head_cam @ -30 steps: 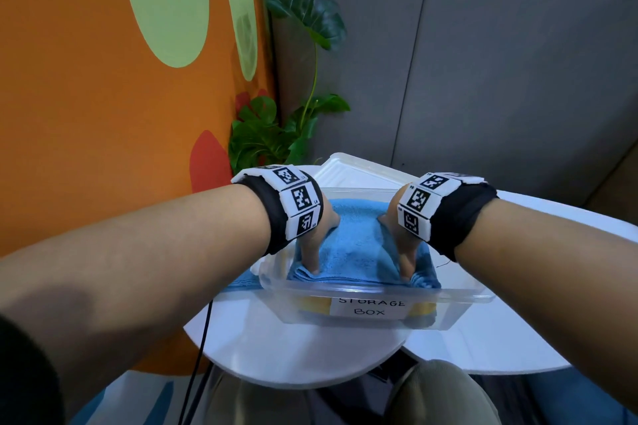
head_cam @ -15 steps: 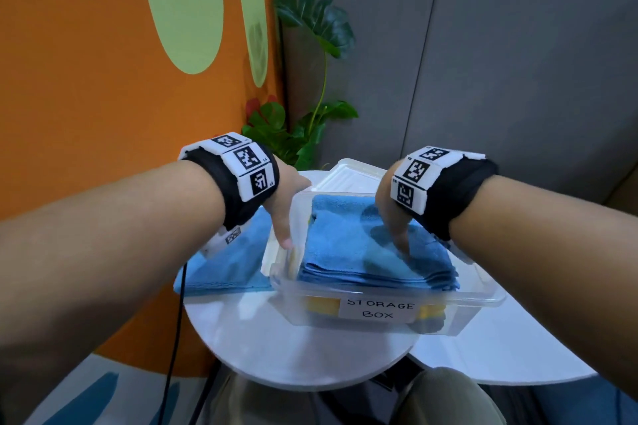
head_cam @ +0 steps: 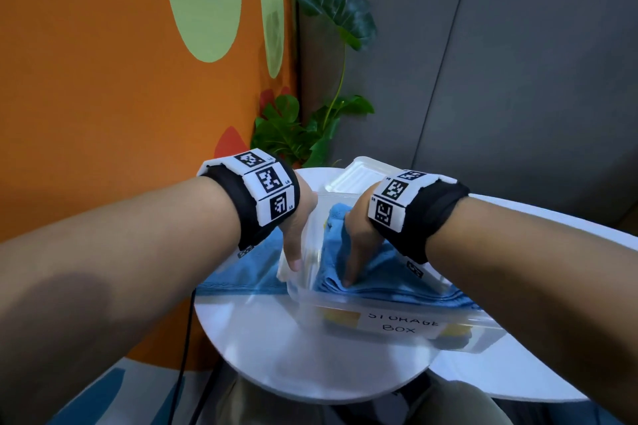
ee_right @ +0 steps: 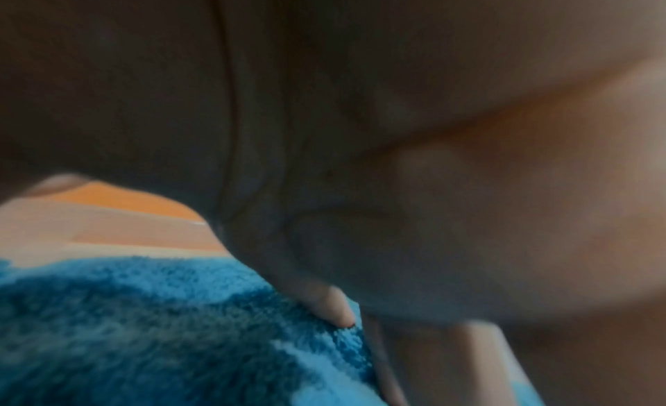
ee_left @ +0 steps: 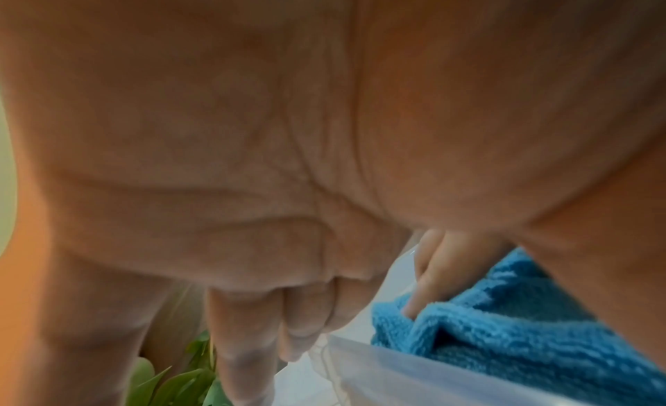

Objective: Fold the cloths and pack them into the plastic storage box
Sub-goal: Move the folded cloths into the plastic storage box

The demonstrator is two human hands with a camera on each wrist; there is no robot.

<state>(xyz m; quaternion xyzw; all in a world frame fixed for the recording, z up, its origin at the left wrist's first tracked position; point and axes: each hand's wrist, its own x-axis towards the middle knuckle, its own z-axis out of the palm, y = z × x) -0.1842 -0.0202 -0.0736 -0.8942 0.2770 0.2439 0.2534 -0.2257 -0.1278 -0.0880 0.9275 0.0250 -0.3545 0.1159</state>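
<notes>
White round surface (head_cam: 310,355), carrying everything, with a second white round top abutting it on the right. Set across the middle of it, a clear plastic storage box (head_cam: 397,324) with a handwritten "STORAGE BOX" label on the near wall and something yellow dimly visible through that wall at the bottom. Behind the box, partly hidden by the wrists, a clear lid (head_cam: 359,172) lying flat. Inside the box, filling most of it, a stack of folded blue cloths (head_cam: 397,283), layered edges showing along the near side. Outside, just left of the box and flat on the surface, another blue cloth (head_cam: 241,272), unfolded, partly covered by the left forearm. Beyond the far left edge, a green leafy plant (head_cam: 293,134) against an orange wall.

Left hand (head_cam: 297,231) at the left wall of the box, thumb pointing down along it; in the left wrist view fingers (ee_left: 248,341) hanging loosely curled beside the rim, holding nothing. Right hand (head_cam: 359,245) inside the box, fingers extended and pressed flat on top of the folded stack near its left edge; in the right wrist view a fingertip (ee_right: 335,309) sunk into the blue pile. Black bands with white coded tags on both wrists.
</notes>
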